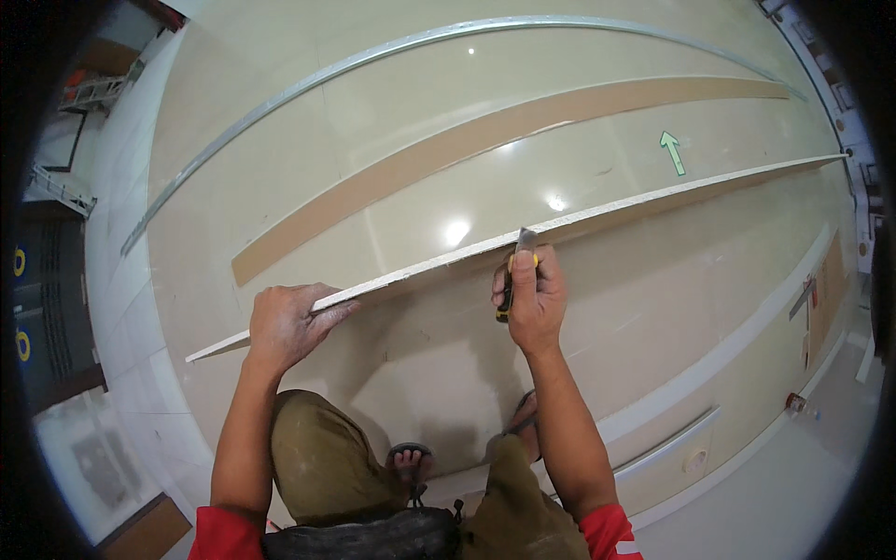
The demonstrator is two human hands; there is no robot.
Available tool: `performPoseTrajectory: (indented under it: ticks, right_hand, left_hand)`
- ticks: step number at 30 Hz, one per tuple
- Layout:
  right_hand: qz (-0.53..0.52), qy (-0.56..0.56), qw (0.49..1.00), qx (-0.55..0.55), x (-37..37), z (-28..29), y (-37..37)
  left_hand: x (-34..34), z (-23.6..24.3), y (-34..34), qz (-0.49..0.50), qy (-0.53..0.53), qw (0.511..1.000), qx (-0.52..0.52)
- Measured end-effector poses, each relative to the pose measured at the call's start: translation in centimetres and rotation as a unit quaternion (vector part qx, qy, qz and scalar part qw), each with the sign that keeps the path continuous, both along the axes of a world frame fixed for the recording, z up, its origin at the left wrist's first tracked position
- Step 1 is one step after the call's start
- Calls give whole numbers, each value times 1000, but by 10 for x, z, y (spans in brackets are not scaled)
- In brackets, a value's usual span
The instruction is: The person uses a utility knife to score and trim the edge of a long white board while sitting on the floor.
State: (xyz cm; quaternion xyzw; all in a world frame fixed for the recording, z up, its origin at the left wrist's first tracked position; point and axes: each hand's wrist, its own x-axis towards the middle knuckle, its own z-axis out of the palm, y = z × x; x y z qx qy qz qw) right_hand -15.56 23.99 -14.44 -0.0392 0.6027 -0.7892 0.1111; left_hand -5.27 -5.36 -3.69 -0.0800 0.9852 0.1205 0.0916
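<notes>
A long, narrow strip of plasterboard (616,215) stands on edge across the view, its white edge up and its brown paper side facing me. My left hand (287,325) grips it near its left end, thumb on the near side and fingers over the far side. In my right hand (537,303) is a black and yellow utility knife (526,241), held upright with the thumb along it. Its blade is out and meets the board's top edge around the middle. White dust coats the left fingers.
Beyond the board, a brown plasterboard strip (401,170) and a long metal channel (373,53) lie on the shiny tiled floor. A green arrow (672,154) marks the floor. My feet stand just behind the board. White ladders (61,191) are at far left.
</notes>
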Motion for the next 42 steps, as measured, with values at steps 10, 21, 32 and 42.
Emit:
performPoseTrajectory:
  ticks: [10,21,32,42]
  right_hand:
    - [-41,39,998,0,-7,-8,10]
    - [-5,15,1000,14,-4,-2,1]
    - [13,-30,997,-63,4,4,-2]
    - [-39,24,999,-17,4,1,3]
  left_hand:
    - [0,4,2,18,-18,1000,16]
    - [-1,4,2,13,-13,1000,17]
    - [0,6,2,21,-10,1000,21]
    - [-1,4,3,18,-4,1000,13]
